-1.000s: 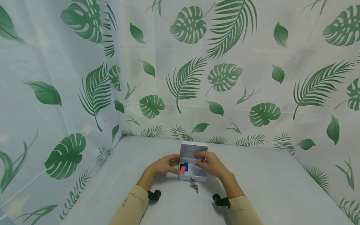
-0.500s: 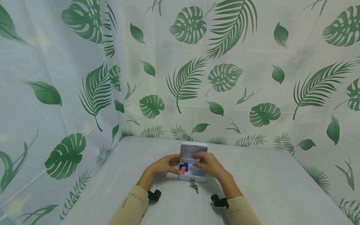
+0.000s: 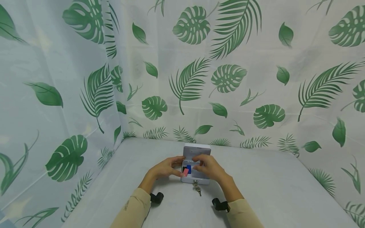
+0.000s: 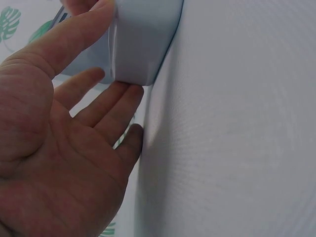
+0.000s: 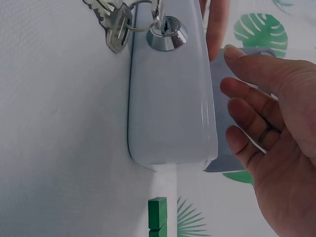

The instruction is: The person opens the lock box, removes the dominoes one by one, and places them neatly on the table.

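In the head view a small silver-grey cash box [image 3: 202, 181] stands on the white table with its lid [image 3: 196, 148] raised. My left hand [image 3: 164, 167] grips the box's left end, thumb at the front rim and fingers along the side. My right hand [image 3: 210, 166] hovers over the box's right part, fingers loosely bent and thumb apart, with nothing seen between them. Inside on the left lie a small pink piece [image 3: 185, 172], a blue piece [image 3: 189, 169] and something black. Keys [image 3: 197, 189] hang from the front lock [image 5: 168, 33].
Green blocks [image 5: 158, 213] sit past the box's right end in the right wrist view; they are hidden in the head view. A leaf-patterned curtain [image 3: 196, 79] rises behind the table [image 3: 271, 186]. Black cameras [image 3: 156, 198] are worn at both wrists.
My right hand has shifted slightly left over the cash box. My left hand, the box and the pieces in it have stayed where they were.
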Motion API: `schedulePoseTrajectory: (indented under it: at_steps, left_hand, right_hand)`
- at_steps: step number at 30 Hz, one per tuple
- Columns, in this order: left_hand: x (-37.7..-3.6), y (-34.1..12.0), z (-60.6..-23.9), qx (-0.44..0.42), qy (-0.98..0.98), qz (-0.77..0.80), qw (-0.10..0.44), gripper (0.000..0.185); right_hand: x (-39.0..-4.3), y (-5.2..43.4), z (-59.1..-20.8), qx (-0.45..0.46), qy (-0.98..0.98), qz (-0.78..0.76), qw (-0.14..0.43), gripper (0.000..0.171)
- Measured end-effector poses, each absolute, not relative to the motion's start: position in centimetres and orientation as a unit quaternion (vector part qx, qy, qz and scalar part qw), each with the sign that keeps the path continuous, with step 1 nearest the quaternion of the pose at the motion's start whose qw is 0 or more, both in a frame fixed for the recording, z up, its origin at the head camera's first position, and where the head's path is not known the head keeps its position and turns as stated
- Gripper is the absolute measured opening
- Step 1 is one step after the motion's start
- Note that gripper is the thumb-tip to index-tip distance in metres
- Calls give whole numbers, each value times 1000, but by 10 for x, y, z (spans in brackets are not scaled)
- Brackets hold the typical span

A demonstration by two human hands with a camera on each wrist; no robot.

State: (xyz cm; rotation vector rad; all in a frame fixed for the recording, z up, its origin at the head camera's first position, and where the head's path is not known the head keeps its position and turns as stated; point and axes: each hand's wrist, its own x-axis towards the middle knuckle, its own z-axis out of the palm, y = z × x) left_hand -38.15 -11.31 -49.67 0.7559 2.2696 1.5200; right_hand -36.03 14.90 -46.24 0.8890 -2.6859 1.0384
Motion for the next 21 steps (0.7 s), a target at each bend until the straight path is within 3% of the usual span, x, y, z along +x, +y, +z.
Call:
schedulePoseTrajectory:
  at_steps: [21]
  left_hand:
    - [-382, -113, -497, 269, 780, 542, 158, 88]
  right_hand:
    - [-361, 138, -471, 347, -885, 303, 66, 28]
